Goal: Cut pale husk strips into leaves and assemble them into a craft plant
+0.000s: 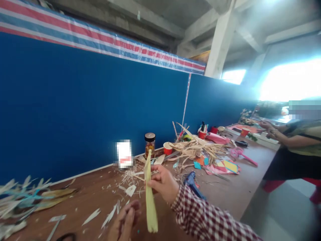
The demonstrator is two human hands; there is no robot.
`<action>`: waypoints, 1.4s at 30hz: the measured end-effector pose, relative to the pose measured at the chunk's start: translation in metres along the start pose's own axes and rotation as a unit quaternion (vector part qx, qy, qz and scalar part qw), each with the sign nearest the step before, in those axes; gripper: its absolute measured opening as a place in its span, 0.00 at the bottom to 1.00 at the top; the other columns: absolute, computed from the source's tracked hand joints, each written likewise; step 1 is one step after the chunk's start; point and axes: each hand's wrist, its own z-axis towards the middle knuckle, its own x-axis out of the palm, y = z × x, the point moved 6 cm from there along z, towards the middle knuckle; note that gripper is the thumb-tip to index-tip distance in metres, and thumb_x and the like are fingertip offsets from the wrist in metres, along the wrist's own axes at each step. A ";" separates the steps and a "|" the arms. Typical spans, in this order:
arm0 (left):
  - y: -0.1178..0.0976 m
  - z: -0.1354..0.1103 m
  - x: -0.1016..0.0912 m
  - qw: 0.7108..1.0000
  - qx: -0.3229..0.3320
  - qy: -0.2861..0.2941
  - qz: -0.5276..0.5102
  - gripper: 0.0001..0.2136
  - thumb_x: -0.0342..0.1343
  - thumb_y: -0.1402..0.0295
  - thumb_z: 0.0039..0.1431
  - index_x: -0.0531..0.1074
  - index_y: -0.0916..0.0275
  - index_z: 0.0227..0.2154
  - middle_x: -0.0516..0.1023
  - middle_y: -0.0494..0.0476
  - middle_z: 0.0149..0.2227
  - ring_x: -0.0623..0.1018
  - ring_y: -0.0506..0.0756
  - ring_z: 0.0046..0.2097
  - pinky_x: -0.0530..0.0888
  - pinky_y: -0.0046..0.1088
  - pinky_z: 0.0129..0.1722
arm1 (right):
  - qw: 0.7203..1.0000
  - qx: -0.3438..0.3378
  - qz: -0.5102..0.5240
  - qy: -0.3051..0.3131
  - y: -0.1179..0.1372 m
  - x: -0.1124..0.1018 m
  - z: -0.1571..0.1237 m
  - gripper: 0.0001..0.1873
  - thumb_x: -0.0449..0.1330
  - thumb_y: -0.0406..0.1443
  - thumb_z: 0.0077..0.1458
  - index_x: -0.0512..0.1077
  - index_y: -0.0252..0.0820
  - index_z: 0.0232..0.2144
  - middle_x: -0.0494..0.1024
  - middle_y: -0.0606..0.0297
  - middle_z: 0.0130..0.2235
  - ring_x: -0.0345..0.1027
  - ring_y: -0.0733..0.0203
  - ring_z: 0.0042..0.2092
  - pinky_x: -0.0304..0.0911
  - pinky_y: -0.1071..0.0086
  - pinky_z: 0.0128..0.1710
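Observation:
My right hand (163,183) pinches a long pale-green corn husk (151,209) between thumb and fingers. The husk hangs upright over the table, its narrow twisted tip at the top and its wide cut end at the bottom. Lower and to the left, my left hand (126,219) is curled with the thumb against the fingers, apart from the husk. Whether it holds something small is hidden. Under and around the hands lie husk scraps (130,190) and pale cut pieces (91,217). A blue glue gun (193,185) rests beside my right wrist.
Behind the hands stand a dark-lidded jar (149,145) and a red paper cup (168,148). Dry husks (198,147) are heaped to the right, near pink scissors (243,155). More husk strips (20,201) lie at left. A blue partition (87,110) backs the table; another person (296,137) works at far right.

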 end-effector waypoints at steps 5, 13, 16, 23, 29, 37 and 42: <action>-0.013 -0.020 0.000 0.996 -0.063 0.051 -0.023 0.19 0.59 0.57 0.41 0.72 0.64 0.37 0.77 0.59 0.35 0.75 0.56 0.34 0.72 0.29 0.32 | 0.996 0.031 0.057 0.056 -0.027 0.042 -0.010 0.20 0.59 0.36 0.44 0.57 0.42 0.40 0.75 0.65 0.30 0.72 0.58 0.32 0.68 0.63 0.31; 0.004 -0.037 -0.035 0.998 -0.053 0.016 -0.038 0.14 0.58 0.63 0.45 0.71 0.66 0.33 0.77 0.56 0.30 0.74 0.52 0.32 0.69 0.25 0.32 | 0.989 0.072 0.081 0.097 -0.049 0.074 -0.028 0.19 0.55 0.40 0.50 0.57 0.44 0.44 0.73 0.66 0.33 0.70 0.61 0.33 0.67 0.66 0.32; 0.001 -0.039 -0.042 0.999 -0.020 -0.007 -0.024 0.12 0.58 0.63 0.44 0.71 0.66 0.30 0.76 0.56 0.28 0.74 0.52 0.31 0.69 0.26 0.32 | 0.990 0.084 0.034 0.108 -0.064 0.081 -0.036 0.20 0.59 0.40 0.47 0.59 0.43 0.42 0.71 0.68 0.30 0.68 0.64 0.29 0.65 0.70 0.27; 0.010 -0.039 -0.046 0.997 -0.059 -0.021 -0.037 0.14 0.59 0.62 0.43 0.70 0.65 0.32 0.75 0.54 0.27 0.73 0.51 0.29 0.69 0.25 0.28 | 0.990 0.076 -0.020 0.120 -0.076 0.078 -0.040 0.18 0.60 0.36 0.46 0.61 0.40 0.40 0.71 0.71 0.25 0.64 0.68 0.25 0.59 0.74 0.24; 0.004 -0.033 -0.049 0.998 -0.059 -0.032 -0.022 0.12 0.60 0.61 0.41 0.70 0.66 0.25 0.73 0.51 0.23 0.71 0.49 0.26 0.67 0.23 0.27 | 0.981 0.050 -0.075 0.171 -0.068 0.083 -0.049 0.19 0.59 0.33 0.47 0.61 0.42 0.42 0.72 0.70 0.25 0.65 0.67 0.26 0.58 0.75 0.25; 0.015 -0.034 -0.047 0.975 -0.186 -0.034 -0.121 0.13 0.60 0.60 0.42 0.69 0.65 0.25 0.69 0.48 0.20 0.68 0.46 0.21 0.65 0.21 0.22 | 0.975 0.153 0.050 0.152 -0.086 0.077 -0.045 0.17 0.55 0.38 0.49 0.59 0.42 0.42 0.72 0.69 0.26 0.67 0.68 0.24 0.62 0.73 0.25; 0.014 -0.033 -0.042 0.988 -0.134 -0.023 -0.080 0.13 0.59 0.60 0.42 0.70 0.66 0.24 0.70 0.50 0.21 0.69 0.47 0.23 0.66 0.22 0.24 | 0.974 0.163 0.061 0.148 -0.087 0.081 -0.048 0.20 0.56 0.46 0.48 0.60 0.42 0.40 0.71 0.68 0.29 0.67 0.66 0.28 0.64 0.72 0.25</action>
